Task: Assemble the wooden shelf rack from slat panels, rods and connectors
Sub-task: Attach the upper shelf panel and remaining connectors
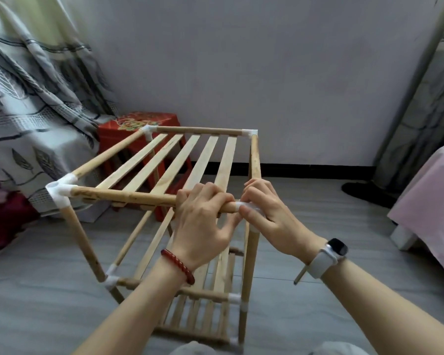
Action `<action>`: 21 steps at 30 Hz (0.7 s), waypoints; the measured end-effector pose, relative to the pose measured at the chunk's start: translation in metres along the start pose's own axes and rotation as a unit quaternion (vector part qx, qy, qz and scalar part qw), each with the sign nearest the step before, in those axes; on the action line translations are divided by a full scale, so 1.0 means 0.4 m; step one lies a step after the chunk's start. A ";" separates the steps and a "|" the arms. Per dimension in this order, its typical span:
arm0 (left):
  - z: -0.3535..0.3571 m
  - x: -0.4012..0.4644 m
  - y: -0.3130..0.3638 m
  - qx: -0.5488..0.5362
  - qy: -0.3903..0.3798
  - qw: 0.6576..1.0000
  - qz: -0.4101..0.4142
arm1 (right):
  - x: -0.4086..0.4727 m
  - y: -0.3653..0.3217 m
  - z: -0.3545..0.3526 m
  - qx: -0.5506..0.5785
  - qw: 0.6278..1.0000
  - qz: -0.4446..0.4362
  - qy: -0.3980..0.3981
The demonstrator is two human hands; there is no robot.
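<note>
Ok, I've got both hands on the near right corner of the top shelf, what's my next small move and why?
Probably press the white connector further onto the front rod. Your left hand grips the rod's end, your right hand holds the connector there above the upright post, and that corner looks not fully seated.

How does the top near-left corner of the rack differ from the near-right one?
The near-left connector is bare and untouched, its open socket facing up; the near-right connector is mostly hidden, pinched by the right hand. The left hand grips the front rod beside the near-right one. Both are white plastic, capping the same rod.
</note>
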State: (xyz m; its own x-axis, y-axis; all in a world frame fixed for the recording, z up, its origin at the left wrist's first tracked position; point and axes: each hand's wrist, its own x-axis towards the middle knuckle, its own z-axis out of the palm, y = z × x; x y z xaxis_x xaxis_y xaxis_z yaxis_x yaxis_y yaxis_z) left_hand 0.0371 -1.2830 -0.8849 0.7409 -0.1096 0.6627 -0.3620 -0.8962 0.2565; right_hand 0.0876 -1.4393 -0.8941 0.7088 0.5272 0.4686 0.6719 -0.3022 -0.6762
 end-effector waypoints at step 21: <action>-0.028 -0.026 -0.146 0.069 0.058 0.996 -0.023 | 0.062 -0.002 0.082 0.149 0.949 0.071 0.269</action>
State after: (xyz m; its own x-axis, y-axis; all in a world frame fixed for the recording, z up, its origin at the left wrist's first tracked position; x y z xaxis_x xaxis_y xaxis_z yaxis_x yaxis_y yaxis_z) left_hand 0.0444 -1.2247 -0.8989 0.6817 -0.0231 0.7312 -0.2415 -0.9506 0.1951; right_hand 0.0977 -1.3999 -0.9007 0.8492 -0.0079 0.5279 0.5266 -0.0590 -0.8480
